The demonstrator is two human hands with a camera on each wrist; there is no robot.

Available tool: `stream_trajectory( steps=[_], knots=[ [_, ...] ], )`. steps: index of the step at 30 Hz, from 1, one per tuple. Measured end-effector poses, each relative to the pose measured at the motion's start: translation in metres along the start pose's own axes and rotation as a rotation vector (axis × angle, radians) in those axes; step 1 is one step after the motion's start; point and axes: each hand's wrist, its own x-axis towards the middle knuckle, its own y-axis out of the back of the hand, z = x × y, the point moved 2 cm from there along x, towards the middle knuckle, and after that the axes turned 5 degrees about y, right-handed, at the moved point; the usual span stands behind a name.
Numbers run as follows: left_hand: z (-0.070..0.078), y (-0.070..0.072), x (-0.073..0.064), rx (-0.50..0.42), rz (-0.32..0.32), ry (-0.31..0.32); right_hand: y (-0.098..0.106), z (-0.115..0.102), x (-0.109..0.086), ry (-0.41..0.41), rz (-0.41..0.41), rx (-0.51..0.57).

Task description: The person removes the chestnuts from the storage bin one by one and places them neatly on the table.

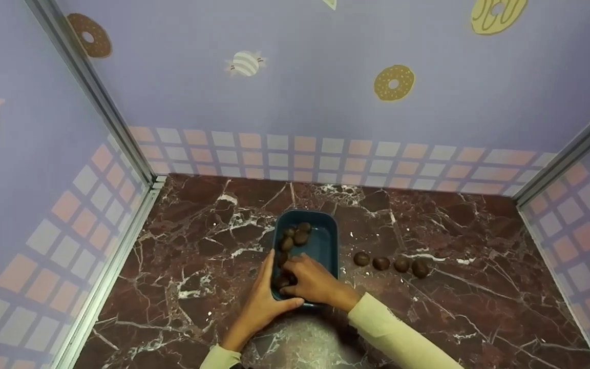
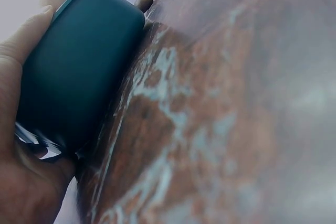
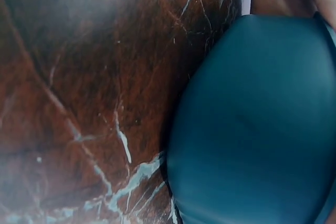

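Observation:
A dark teal rectangular container (image 1: pixel 330 238) stands on the marbled surface, also filling much of the left wrist view as a teal wall (image 2: pixel 86 45). My left hand (image 1: pixel 264 300) grips its near left corner, fingers along the long side and thumb across the near end. Inside it, brown chestnuts (image 1: pixel 301 237) lie along the left side. My right hand (image 1: pixel 313 279) reaches in over the right rim, with thumb and fingers around a chestnut at the near left. That chestnut is partly hidden by the fingers. The right wrist view shows the container's outer wall (image 3: pixel 252 119).
Right of the container, several more chestnuts (image 1: pixel 401 264) sit in a short row on the marbled tabletop (image 1: pixel 213 230). Purple panels (image 1: pixel 305 92) with checks and sweets enclose the back and both sides, with a metal rail (image 1: pixel 116 266) along the left edge.

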Motion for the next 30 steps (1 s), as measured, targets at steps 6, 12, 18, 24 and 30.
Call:
stream_trajectory(
  steps=[6,12,18,24,30],
  knots=[
    [0.001,-0.001,-0.001,0.005,0.014,-0.001,0.005,0.000,-0.009,-0.019,0.043,0.004],
    [0.003,-0.001,0.001,0.001,0.012,0.008,0.015,0.001,-0.021,-0.017,0.109,0.045],
    [0.001,-0.001,0.002,-0.009,0.014,0.008,0.023,0.005,-0.029,-0.005,0.164,0.074],
    [-0.001,-0.002,0.003,-0.035,-0.004,-0.010,0.026,0.007,-0.037,-0.018,0.198,0.095],
    [-0.001,-0.002,0.002,-0.038,0.000,0.001,0.031,0.012,-0.046,-0.029,0.267,0.106]
  ],
)
